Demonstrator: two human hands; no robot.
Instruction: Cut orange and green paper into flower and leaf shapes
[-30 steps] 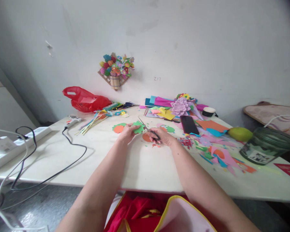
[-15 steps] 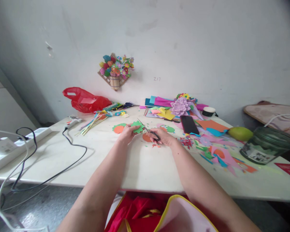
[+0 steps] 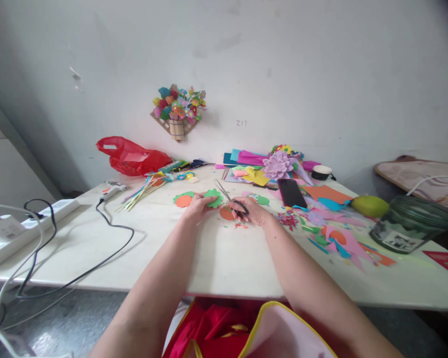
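Note:
Pinched in my left hand is a green scalloped piece, flat like craft foam or paper. My right hand is closed round the dark handles of a pair of scissors, their blades pointing up and left, slightly parted and just right of the green piece. Left of my left hand lies an orange scalloped piece overlapping another green one. Under the scissors an orange disc rests on the table among small scraps.
Coloured scraps and a phone lie to the right, with a green glass jar beyond. A glue gun, its cord and a power strip are at left. A red bag sits at the back.
The scissors have drawn slightly away from the green piece, and their blades have shifted right. The green piece has turned a little in my left hand.

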